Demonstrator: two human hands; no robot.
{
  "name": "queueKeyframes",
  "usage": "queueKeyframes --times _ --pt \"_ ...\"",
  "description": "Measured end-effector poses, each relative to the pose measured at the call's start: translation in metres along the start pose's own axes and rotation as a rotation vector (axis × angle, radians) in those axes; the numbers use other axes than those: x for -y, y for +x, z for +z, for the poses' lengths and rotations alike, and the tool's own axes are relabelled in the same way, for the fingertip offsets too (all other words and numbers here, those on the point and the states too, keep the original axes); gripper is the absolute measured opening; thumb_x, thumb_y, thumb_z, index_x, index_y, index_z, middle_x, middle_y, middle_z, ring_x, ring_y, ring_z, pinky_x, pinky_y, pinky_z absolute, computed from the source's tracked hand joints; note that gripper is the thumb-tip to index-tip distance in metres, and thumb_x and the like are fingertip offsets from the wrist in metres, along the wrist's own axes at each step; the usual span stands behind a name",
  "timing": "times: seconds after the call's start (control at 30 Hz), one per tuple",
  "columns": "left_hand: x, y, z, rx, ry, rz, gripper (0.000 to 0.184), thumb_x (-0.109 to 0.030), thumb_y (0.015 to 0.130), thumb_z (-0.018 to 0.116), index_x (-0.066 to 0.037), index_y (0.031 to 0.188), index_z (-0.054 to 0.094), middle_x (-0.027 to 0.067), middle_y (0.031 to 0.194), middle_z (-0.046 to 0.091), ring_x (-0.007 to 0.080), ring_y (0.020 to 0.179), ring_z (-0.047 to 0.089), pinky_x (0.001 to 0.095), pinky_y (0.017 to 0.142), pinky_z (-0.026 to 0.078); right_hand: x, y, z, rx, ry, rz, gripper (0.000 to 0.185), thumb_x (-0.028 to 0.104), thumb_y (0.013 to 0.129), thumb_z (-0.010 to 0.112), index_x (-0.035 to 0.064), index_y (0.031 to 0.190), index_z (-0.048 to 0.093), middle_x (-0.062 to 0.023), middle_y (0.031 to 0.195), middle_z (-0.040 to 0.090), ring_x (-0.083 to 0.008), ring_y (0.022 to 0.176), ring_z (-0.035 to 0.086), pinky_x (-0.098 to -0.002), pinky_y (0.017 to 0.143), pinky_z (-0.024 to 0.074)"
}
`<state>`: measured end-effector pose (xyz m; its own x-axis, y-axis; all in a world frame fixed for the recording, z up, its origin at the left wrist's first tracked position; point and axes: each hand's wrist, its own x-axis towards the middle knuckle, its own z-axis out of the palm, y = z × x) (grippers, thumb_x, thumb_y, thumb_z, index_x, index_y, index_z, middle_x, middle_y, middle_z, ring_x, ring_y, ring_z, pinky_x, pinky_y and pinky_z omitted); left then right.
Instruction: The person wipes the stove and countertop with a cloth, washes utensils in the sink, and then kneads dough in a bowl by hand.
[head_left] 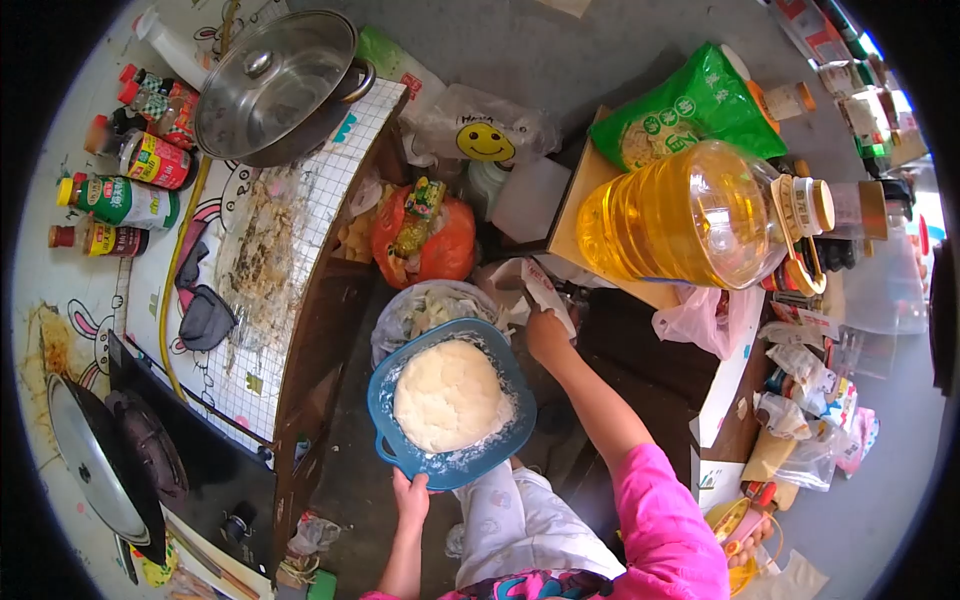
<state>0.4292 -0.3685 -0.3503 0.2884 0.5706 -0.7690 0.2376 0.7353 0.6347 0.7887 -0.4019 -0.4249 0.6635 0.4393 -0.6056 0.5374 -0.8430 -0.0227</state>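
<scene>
A blue basin with a side handle is tilted toward me in front of my body. In it lies a large round lump of pale dough, with loose flour around it. My left hand grips the basin's near left rim, thumb up on the side. Beyond the basin to the right, my right hand is closed at an open white and red bag. A small dark greyish piece shows just past its fingers; I cannot make out what it is.
A lined bin stands behind the basin, with an orange-red bag beyond it. To the left, a counter carries a lidded pot and several sauce bottles. At the right stand a big oil jug and a green bag.
</scene>
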Motion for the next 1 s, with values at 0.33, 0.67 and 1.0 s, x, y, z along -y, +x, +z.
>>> queueKeyframes --times 0.33,0.67,1.0 --pt "0.014 0.011 0.0 -0.015 0.02 0.02 0.049 0.005 0.077 0.046 0.001 0.125 0.038 0.0103 0.103 0.055 0.0158 0.078 0.06 0.0279 0.052 0.056 -0.007 0.082 0.096 -0.048 0.057 0.063 0.039 0.019 0.088 0.051 -0.0051 0.118 0.042 -0.0279 0.107 0.053 -0.0321 0.084 0.065 -0.0352 0.069 0.0562" --pt "0.038 0.019 -0.023 -0.01 0.042 0.019 0.05 0.004 0.076 0.049 0.004 0.126 0.039 0.0094 0.111 0.055 0.0159 0.094 0.054 0.0279 0.086 0.043 -0.012 0.104 0.14 -0.001 0.201 0.05 0.023 0.012 0.085 0.049 -0.0003 0.104 0.051 -0.0251 0.098 0.06 -0.0375 0.089 0.063 -0.0434 0.074 0.0527" --pt "0.025 0.015 -0.014 -0.032 0.009 -0.015 0.05 0.006 0.075 0.047 0.004 0.125 0.04 0.0085 0.109 0.055 0.0146 0.092 0.054 0.0264 0.08 0.046 -0.076 0.136 0.12 0.427 0.077 -0.485 0.022 0.015 0.084 0.052 0.0012 0.068 0.059 -0.0136 0.066 0.06 -0.0221 0.048 0.054 -0.0361 0.043 0.0409"
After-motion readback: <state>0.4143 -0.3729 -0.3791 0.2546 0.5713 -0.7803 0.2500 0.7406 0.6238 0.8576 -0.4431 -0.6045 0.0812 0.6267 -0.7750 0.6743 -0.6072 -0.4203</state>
